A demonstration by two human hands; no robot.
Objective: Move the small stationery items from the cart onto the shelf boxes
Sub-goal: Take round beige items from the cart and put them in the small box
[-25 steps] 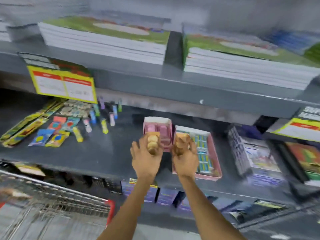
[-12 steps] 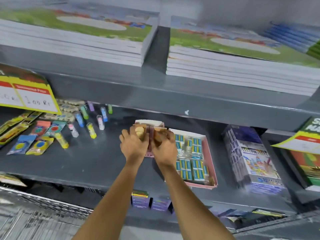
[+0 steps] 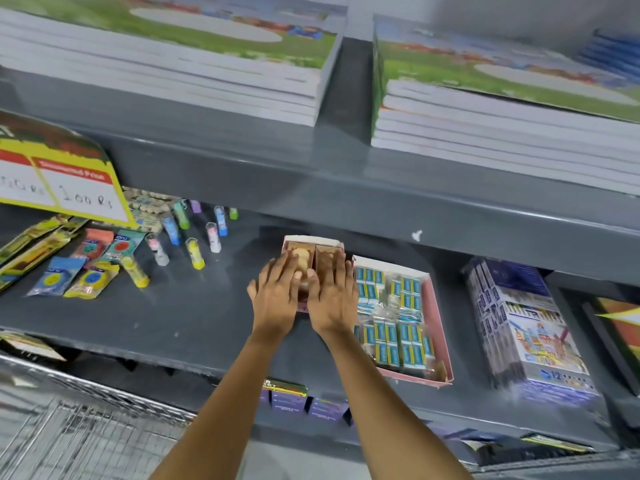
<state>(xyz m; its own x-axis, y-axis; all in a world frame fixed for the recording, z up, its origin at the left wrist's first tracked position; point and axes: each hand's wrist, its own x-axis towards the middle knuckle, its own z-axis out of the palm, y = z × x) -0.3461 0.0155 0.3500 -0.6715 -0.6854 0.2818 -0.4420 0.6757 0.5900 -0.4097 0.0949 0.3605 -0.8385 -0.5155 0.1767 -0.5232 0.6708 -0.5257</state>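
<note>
A small pink box [image 3: 330, 241] stands on the grey middle shelf [image 3: 194, 320]. Two brown packs of small stationery items [image 3: 304, 255] lie side by side in it. My left hand [image 3: 277, 295] rests flat on the left pack, fingers spread. Over the right pack and the box's near end lies my right hand [image 3: 331, 295], also flat. Neither hand grips anything. The wire cart [image 3: 69, 427] is at the bottom left, and its contents are out of sight.
A larger pink box [image 3: 437, 306] of blue-wrapped erasers sits right of my hands, then a pack of colour sets [image 3: 526, 334]. Glue sticks [image 3: 194, 252] and packets lie to the left, behind a yellow price sign [image 3: 59, 178]. Book stacks [image 3: 173, 57] fill the shelf above.
Both hands carried the brown packs forward to the small pink box, set them in it and opened flat on top. The camera moved closer to the shelf.
</note>
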